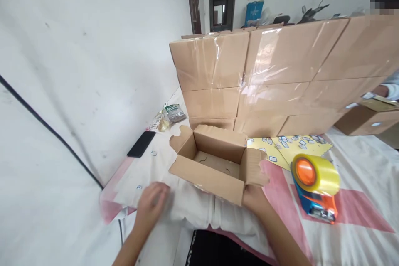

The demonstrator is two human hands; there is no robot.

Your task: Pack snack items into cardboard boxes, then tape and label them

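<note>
A small cardboard box [218,162] has its top flaps spread and nothing inside. At its near right corner, my right hand [253,199] grips the box, with most of its fingers hidden behind the cardboard. My left hand [153,200] hovers just left of the box over the cloth's front edge, loosely bent, thumb apart from the fingers and holding nothing. To the right of the box lies a blue and orange tape dispenser [321,205] carrying a roll of yellow tape [328,174].
Stacked, taped cardboard boxes [274,58] form a wall behind. Yellow sticker sheets [289,146] lie before them. A black phone [141,144] and a small plastic packet [174,113] are at the left by the white wall. Another person's hand [380,90] is near a box [364,118] at far right.
</note>
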